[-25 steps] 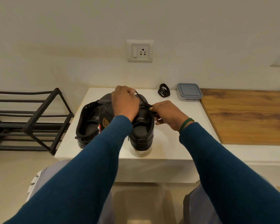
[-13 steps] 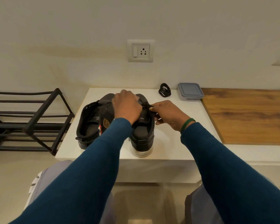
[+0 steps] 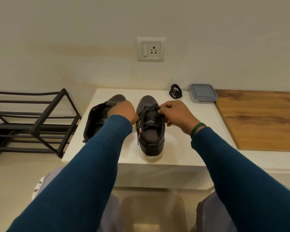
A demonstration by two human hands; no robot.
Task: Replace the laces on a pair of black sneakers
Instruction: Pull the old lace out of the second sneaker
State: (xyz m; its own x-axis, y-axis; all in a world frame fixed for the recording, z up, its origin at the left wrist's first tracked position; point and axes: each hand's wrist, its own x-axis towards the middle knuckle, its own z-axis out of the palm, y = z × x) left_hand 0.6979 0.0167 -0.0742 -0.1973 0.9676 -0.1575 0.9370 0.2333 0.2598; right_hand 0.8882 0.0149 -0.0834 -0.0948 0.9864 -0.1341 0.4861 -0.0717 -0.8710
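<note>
Head view: right hand [image 3: 177, 114] pinches the lace [image 3: 151, 107] across the sneaker [image 3: 151, 133], toe pointing away; left hand [image 3: 122, 113] curls on its left, grip hidden.

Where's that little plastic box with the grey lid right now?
In the head view, the lidded plastic box sits at the far right corner of the white table by the wall, between a small black coiled item and the wooden countertop.

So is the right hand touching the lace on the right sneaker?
Touching. The head view shows the right hand pinching the black lace over the right sneaker.
</note>
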